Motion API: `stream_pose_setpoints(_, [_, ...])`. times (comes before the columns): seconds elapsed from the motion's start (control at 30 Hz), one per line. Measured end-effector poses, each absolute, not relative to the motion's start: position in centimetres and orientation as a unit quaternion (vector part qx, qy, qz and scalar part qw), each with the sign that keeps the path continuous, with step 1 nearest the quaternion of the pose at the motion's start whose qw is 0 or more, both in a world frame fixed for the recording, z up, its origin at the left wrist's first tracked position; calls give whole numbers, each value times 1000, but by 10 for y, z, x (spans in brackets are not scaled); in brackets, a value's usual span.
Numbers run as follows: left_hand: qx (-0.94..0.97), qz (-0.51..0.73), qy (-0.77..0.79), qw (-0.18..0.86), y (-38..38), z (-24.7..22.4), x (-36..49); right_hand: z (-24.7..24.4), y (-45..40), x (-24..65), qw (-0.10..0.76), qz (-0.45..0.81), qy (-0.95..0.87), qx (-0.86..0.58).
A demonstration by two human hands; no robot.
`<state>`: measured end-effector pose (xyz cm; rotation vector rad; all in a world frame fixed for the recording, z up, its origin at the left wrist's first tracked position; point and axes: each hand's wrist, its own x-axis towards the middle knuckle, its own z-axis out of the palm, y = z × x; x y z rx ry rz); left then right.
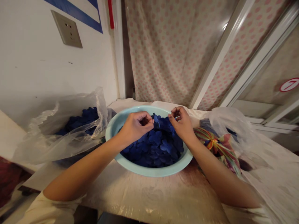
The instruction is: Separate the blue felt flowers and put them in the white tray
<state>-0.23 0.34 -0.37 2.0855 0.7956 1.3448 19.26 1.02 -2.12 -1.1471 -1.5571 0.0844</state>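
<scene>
Along the back, a white wall [58, 71] with a beige power socket [66, 29] meets a curtain dotted with pink [163, 46], and pale door frames [233, 46] run off to the right near a round red-and-white sign [289, 84]. A creased pale sheet [149, 193] covers the worktop. On it, toward the wall, lies a clear plastic bag [32, 146] holding a mass of blue pieces, while a second clear bag [231, 124] sits on the right beside a multicoloured patterned cloth [217, 146].

Between them stands a round pale blue basin [149, 170], heaped with dark blue flower-shaped pieces [151, 149]. Both forearms reach in over its rim. The left hand [136, 127] is curled, with thumb and fingers drawn together at the top of the heap. The right hand [182, 124] is curled the same way, just beside it, its fingertips pinched at the heap's upper edge. Whether either pinch holds a single piece is too small to tell.
</scene>
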Motion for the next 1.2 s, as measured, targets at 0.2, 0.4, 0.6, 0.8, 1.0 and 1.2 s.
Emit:
stream_pose_setpoints(0.2, [819,438,286,237,3,-4,-1,-13,-12,179,531,45,-771,-349])
stream_pose_setpoints(0.4, [842,416,251,233,-1,-1,-2,-13,-14,176,521,123,-781,-321])
stream_pose_setpoints(0.6, [842,427,243,225,-5,1,-2,-14,-12,179,536,195,-770,-286])
stream_pose_setpoints(0.8, [830,447,248,223,-3,1,-3,-12,-12,180,552,230,-751,-279])
stream_pose_setpoints(1.0, [817,447,246,268,0,-4,-1,-15,-9,180,544,194,-763,-290])
stream_pose_setpoints(1.2, [786,457,251,332,2,-7,1,-15,-16,177,535,17,-794,-287])
